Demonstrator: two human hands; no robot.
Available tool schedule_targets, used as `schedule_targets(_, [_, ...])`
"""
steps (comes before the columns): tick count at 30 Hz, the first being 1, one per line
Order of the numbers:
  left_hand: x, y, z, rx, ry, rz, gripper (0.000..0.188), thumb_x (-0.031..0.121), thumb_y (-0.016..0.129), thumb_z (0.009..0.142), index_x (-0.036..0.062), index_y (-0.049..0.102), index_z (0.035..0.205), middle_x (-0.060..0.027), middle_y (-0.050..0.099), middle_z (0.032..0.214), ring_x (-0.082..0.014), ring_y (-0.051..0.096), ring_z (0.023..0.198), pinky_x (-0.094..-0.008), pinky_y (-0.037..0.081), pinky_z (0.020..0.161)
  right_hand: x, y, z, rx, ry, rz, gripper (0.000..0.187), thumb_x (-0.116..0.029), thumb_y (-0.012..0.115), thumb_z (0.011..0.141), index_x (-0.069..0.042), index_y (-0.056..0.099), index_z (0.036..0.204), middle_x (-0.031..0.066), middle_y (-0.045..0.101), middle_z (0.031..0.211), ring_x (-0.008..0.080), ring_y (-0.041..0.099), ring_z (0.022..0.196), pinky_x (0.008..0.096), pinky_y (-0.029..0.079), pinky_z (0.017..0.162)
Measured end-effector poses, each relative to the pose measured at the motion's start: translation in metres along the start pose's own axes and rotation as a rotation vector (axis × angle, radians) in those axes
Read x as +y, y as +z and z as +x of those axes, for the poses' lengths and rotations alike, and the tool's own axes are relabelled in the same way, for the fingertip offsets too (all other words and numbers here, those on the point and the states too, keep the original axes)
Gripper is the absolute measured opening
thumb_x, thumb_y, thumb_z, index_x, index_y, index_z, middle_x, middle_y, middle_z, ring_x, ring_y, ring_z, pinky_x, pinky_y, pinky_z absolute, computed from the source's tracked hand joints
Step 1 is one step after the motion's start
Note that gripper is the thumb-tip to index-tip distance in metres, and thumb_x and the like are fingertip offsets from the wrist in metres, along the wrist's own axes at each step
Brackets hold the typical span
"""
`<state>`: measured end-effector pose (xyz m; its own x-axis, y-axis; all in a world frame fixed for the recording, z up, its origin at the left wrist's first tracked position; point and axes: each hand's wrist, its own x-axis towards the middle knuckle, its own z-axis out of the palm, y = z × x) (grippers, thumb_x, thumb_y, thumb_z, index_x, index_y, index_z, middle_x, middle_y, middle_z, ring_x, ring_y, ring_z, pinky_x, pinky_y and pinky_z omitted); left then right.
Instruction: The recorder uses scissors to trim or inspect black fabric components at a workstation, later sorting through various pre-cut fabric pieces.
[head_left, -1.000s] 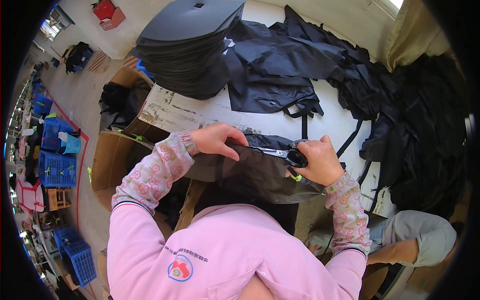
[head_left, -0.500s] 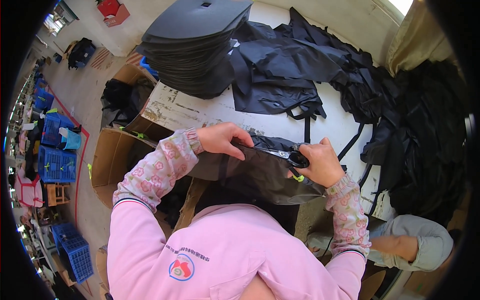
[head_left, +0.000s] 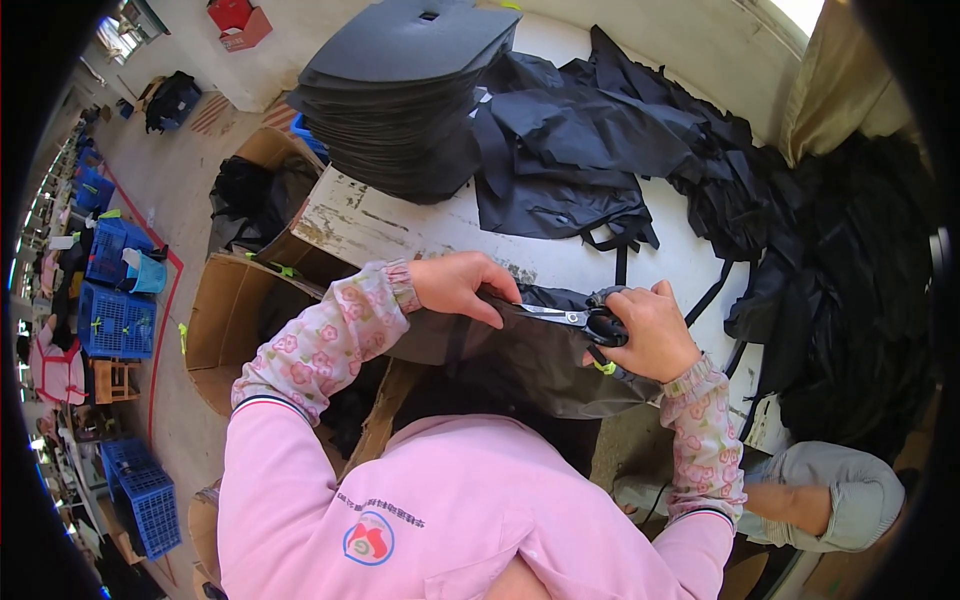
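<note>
A piece of thin black fabric [head_left: 540, 365] hangs over the near edge of the white table, in front of my body. My left hand [head_left: 462, 287] pinches its upper edge between thumb and fingers. In my right hand [head_left: 650, 330] is a pair of scissors [head_left: 575, 317] with black handles and a yellow-green tie. Their silver blades point left, and the tips lie at the fabric edge close to my left fingertips. Whether the blades are around the fabric or a thread, I cannot tell.
A tall stack of dark foam sheets [head_left: 400, 110] stands on the white table [head_left: 390, 228]. Black fabric pieces with straps [head_left: 590, 130] spread beside it, heaping up at the right [head_left: 850, 290]. Cardboard boxes [head_left: 222, 325] stand left. Another person's bent leg [head_left: 800, 500] shows at lower right.
The view has shifted slightly, so the table and stack sit a little lower and further right. The scissors remain at the fabric edge, their blades looking slightly more apart. Both hands keep their grips.
</note>
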<state>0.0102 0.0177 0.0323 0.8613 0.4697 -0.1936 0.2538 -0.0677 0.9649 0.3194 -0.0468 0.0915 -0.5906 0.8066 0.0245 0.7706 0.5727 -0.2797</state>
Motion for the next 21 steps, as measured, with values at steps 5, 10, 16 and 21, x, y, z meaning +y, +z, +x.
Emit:
schedule_targets(5, [0.0041,0.0004,0.0012,-0.023,-0.016,-0.025,0.028,0.002,0.076,0.082,-0.0030,0.067,0.108,-0.0039,0.068,0.096,-0.0103,0.061,0.088,-0.0253,0.051,0.082,-0.0031,0.0003,0.0031,0.022,-0.026,-0.005,0.051,-0.050,0.083,0.064,-0.007,0.059,0.080,0.0067,0.062,0.074,0.0251,0.062,0.073,0.0371,0.036,0.071])
schedule_targets(10, [0.0036,-0.0004,0.0011,-0.041,-0.010,-0.022,0.028,0.002,0.076,0.081,-0.0027,0.067,0.107,-0.0037,0.067,0.096,-0.0100,0.061,0.088,-0.0253,0.050,0.081,-0.0034,0.0009,0.0028,-0.048,0.021,0.019,0.049,-0.049,0.083,0.065,-0.008,0.058,0.075,0.0065,0.061,0.068,0.0259,0.061,0.067,0.0370,0.036,0.071])
schedule_targets(16, [0.0037,0.0012,0.0010,-0.009,0.032,0.013,0.028,0.003,0.077,0.081,-0.0024,0.067,0.107,-0.0040,0.067,0.096,-0.0107,0.061,0.088,-0.0260,0.051,0.081,-0.0020,0.0012,-0.0014,-0.045,0.026,0.036,0.049,-0.047,0.084,0.064,-0.008,0.058,0.075,0.0066,0.061,0.067,0.0264,0.061,0.066,0.0373,0.036,0.071])
schedule_targets(21, [0.0074,0.0023,0.0031,-0.034,0.019,0.045,0.028,0.004,0.077,0.081,-0.0022,0.067,0.106,-0.0047,0.067,0.095,-0.0113,0.061,0.087,-0.0265,0.050,0.081,-0.0078,-0.0016,0.0000,0.017,-0.004,0.014,0.047,-0.045,0.083,0.065,-0.008,0.059,0.078,0.0066,0.061,0.069,0.0259,0.062,0.068,0.0376,0.036,0.071])
